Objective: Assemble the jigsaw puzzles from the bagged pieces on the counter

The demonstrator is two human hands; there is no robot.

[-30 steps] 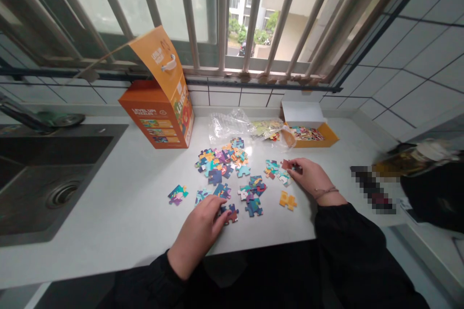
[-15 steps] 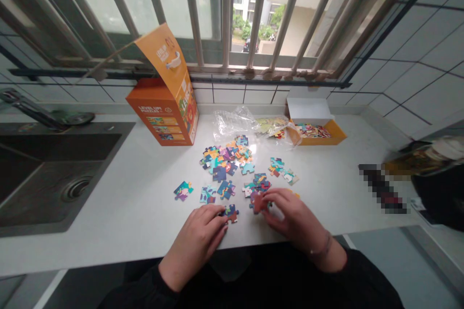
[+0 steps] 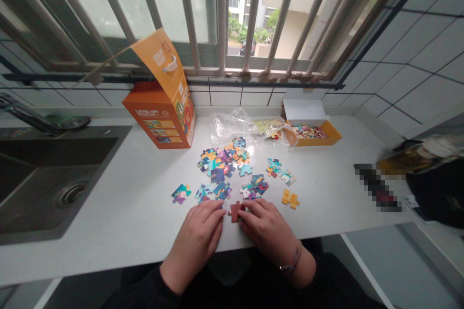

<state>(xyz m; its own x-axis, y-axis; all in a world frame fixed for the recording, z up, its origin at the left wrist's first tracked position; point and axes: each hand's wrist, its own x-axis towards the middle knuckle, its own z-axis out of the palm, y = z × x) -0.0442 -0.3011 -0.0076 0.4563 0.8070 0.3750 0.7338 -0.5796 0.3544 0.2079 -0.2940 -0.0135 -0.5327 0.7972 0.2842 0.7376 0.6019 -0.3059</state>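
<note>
Near the front edge of the pale counter, I have both hands low, side by side, a small gap between them. Right hand: thumb and fingers clamped on the right side of a brown puzzle piece, its tabs showing to the left and on top. Left hand: fingers curled close together, a sliver of dark blue at the tips; I cannot tell whether they grip it. Just beyond the hands, blue-toned joined pieces; farther back, the loose pile. Yellow pieces to the right of the right hand, apart from it. At the back: orange box upright, lid raised; clear plastic bag; open yellow box holding more pieces. Sink on the left.
</note>
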